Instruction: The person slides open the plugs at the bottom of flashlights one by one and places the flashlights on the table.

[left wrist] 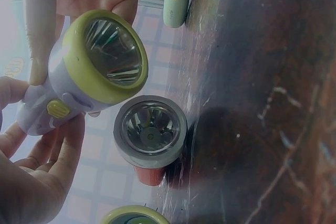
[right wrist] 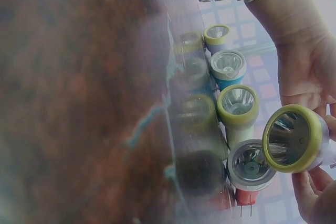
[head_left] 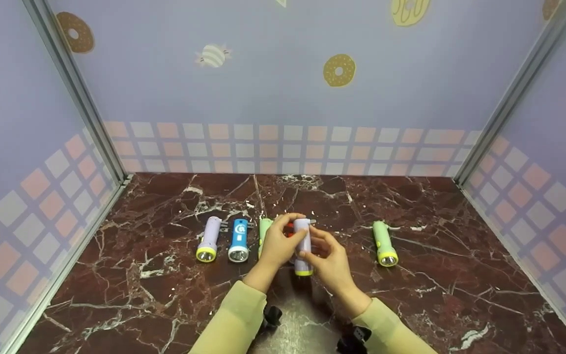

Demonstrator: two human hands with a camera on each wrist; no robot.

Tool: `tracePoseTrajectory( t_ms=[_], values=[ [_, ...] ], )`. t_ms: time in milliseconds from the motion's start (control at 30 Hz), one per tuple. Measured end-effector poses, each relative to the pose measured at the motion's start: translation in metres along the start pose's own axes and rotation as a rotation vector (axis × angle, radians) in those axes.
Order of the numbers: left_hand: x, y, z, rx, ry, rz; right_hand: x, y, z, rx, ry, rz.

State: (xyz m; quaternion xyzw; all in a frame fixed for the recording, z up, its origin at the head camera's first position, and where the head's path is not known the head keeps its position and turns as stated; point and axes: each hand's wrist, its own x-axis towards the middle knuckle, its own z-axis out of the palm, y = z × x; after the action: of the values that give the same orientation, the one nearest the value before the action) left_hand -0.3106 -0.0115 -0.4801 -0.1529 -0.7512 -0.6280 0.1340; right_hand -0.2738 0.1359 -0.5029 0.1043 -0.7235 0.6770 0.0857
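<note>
Both hands hold a lavender flashlight (head_left: 303, 263) with a yellow rim, its lens end toward me and lowered in the head view. My left hand (head_left: 277, 246) grips its left side and upper end, thumb along the body. From the right, my right hand (head_left: 333, 263) pinches it between thumb and fingers. The left wrist view shows the yellow switch (left wrist: 58, 109) on its body and the clear lens (left wrist: 113, 51). Behind it stays a red flashlight (left wrist: 149, 176) with a grey rim, mostly hidden in the head view. Close by my left hand is a green flashlight (head_left: 264, 228), partly covered.
To the left lie another lavender flashlight (head_left: 209, 238) and a blue flashlight (head_left: 239, 241) with a white rim. A second green flashlight (head_left: 384, 243) lies apart at the right. All are on a dark red marbled table (head_left: 165, 305), walled by patterned panels (head_left: 273, 98).
</note>
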Motion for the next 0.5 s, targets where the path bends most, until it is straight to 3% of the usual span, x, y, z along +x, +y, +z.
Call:
tracePoseTrajectory(
  t_ms=[500],
  values=[
    [0.0007,-0.002,0.0,-0.002,-0.003,-0.008,-0.0003,0.0005,0.0002,-0.01,-0.002,-0.011]
  ],
)
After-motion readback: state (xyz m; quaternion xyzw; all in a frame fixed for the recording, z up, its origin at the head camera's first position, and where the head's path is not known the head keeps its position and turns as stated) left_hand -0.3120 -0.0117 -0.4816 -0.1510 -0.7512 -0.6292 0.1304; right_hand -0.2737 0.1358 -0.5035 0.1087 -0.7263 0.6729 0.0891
